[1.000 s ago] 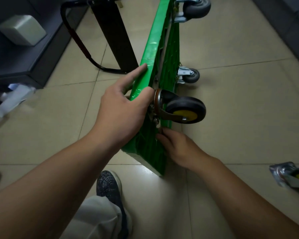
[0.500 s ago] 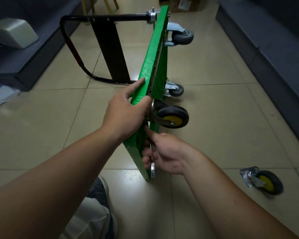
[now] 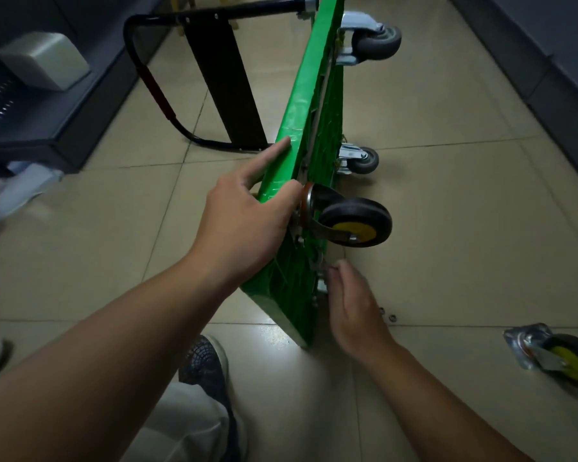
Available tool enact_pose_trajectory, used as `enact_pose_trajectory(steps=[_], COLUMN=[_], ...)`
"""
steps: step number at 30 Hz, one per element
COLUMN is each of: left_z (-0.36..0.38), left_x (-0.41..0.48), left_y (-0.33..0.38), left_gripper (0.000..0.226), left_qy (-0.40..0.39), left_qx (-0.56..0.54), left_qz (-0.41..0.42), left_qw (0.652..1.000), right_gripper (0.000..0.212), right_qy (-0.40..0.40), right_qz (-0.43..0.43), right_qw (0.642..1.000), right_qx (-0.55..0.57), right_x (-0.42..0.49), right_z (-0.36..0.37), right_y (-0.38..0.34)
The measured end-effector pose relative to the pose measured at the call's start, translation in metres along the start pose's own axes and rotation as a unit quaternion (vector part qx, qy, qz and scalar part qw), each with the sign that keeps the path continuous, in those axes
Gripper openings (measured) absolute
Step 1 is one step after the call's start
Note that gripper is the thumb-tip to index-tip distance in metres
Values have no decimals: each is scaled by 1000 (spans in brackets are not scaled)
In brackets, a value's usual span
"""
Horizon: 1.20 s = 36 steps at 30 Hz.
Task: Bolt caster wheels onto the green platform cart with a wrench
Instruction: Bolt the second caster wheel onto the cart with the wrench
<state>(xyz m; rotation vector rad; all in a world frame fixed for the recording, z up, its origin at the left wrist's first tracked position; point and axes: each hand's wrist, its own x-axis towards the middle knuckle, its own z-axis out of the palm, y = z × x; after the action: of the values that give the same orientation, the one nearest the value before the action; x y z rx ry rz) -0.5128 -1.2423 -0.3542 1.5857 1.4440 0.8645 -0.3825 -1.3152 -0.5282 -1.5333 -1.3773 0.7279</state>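
The green platform cart (image 3: 309, 105) stands on its long edge on the tiled floor, underside facing right. My left hand (image 3: 247, 218) grips its upper edge, forefinger stretched along the green side, thumb beside the plate of a black-and-yellow caster wheel (image 3: 356, 222) that sits against the underside. Just below that caster, my right hand (image 3: 351, 305) is curled round a small metal wrench (image 3: 321, 284) held against the underside; most of the wrench is hidden. A second black-and-yellow caster (image 3: 556, 360) lies loose on the floor at the right.
Two grey casters (image 3: 376, 43) (image 3: 361, 159) are on the cart's far end, and its black handle (image 3: 154, 85) rests on the floor to the left. Small nuts (image 3: 388, 315) lie by my right hand. My shoe (image 3: 205, 365) is below the cart. Dark furniture lines both sides.
My right hand has shifted at the bolt under the caster; the wrench end that hung below the hand is now hidden. My left hand keeps its hold on the cart.
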Motion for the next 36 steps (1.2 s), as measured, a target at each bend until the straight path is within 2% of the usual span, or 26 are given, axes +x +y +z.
enact_pose_trajectory(steps=[4, 8, 14, 18, 20, 24, 28, 31, 33, 36], left_z=[0, 1, 2, 1, 1, 2, 1, 0, -1, -3], left_x=[2, 2, 3, 0, -1, -2, -5, -6, -6, -7], left_y=[-2, -2, 0, 0, 2, 6, 6, 7, 8, 8], left_gripper=[53, 53, 52, 52, 53, 59, 53, 52, 52, 53], left_qy=[8, 16, 24, 29, 26, 26, 36, 38, 36, 25], left_qx=[-3, -9, 4, 17, 19, 20, 35, 48, 44, 40], left_qz=[3, 6, 8, 7, 2, 0, 7, 7, 8, 7], left_qw=[1000, 1000, 1000, 999, 999, 999, 999, 998, 998, 999], right_gripper=[33, 37, 52, 35, 34, 49, 67, 59, 46, 50], right_qy=[2, -48, -88, -101, -113, -123, -141, -158, -184, -175], right_qz=[-66, -79, -12, 43, 54, 137, 306, 416, 439, 453], right_qw=[998, 996, 996, 994, 992, 983, 937, 868, 829, 815], right_qx=[9, 11, 8, -7, -24, 4, 90, 221, 294, 316], right_x=[25, 35, 28, 16, 11, 11, 12, 21, 27, 24], right_z=[3, 4, 2, 6, 5, -5, -6, -8, -14, -19], right_y=[2, -5, -20, -25, -30, -56, -92, -116, -129, -132])
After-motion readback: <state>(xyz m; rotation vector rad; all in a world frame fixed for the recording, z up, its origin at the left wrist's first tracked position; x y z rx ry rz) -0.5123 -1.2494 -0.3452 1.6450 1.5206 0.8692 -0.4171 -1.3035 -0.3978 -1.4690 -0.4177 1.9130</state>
